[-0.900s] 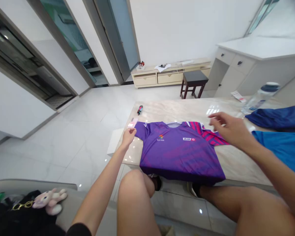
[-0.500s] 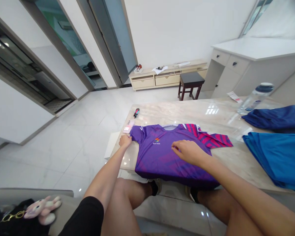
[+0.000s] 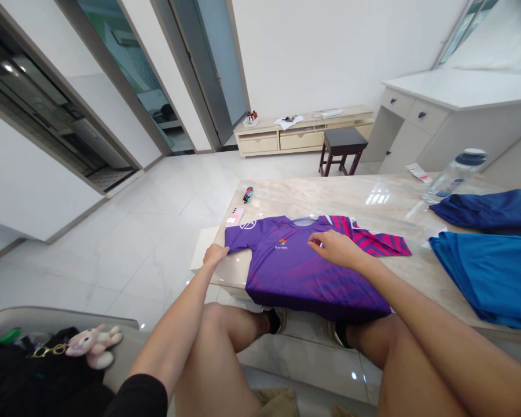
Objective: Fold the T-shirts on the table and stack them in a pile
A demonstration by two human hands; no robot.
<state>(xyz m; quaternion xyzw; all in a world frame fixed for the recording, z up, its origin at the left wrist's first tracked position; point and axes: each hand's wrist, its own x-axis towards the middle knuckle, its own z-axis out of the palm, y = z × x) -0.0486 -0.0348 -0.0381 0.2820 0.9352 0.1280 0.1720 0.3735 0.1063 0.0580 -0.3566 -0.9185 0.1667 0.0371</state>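
A purple T-shirt (image 3: 286, 272) with one pink-striped sleeve lies spread on the marble-topped table (image 3: 295, 194), its lower part hanging over the near edge. My left hand (image 3: 215, 253) pinches the cuff of the plain purple sleeve, which is stretched out flat and shows a white round mark. Over the right side of the shirt's chest is my right hand (image 3: 333, 248), with loosely bent fingers, thumb apart and nothing gripped. I cannot tell whether it touches the cloth. A small colourful logo (image 3: 282, 241) shows beside it.
Beyond the purple sleeve lie a pink phone (image 3: 235, 216) and a small dark multicoloured object (image 3: 247, 194). At the right are folded blue cloth (image 3: 486, 272), navy cloth (image 3: 490, 208) and a clear bottle (image 3: 455, 174). A stool (image 3: 344, 142) stands behind the table.
My left hand has drawn the purple sleeve outward and towards me, flattening it so the white mark and the phone show more. My right hand has shifted slightly away from me.
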